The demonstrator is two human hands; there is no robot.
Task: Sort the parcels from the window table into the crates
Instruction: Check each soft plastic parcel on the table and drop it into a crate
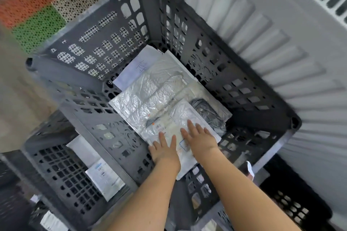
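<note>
parcels [150,97] stacked in big crate [90,88]; 2nd crate [56,165] to its left w/ parcel inside.

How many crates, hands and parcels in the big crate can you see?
Grey crates: 2, the big crate and the smaller crate.
Hands: 2, the left hand and the right hand.
Parcels in the big crate that I can tell apart: 4, the paper envelope, crinkled plastic bag, black bag and labelled parcel.
Total: 8.

I can read almost nothing here. On the white sheet [135,67] at the far end of the big crate [105,47], well past my left hand [164,149], there is one blue hand-drawn sign, but I cannot tell what it says. The parcel [169,127] under my fingers has a small barcode and tiny print, too blurry to read. The label [104,174] in the crate left of my hand is blurry too.
</note>
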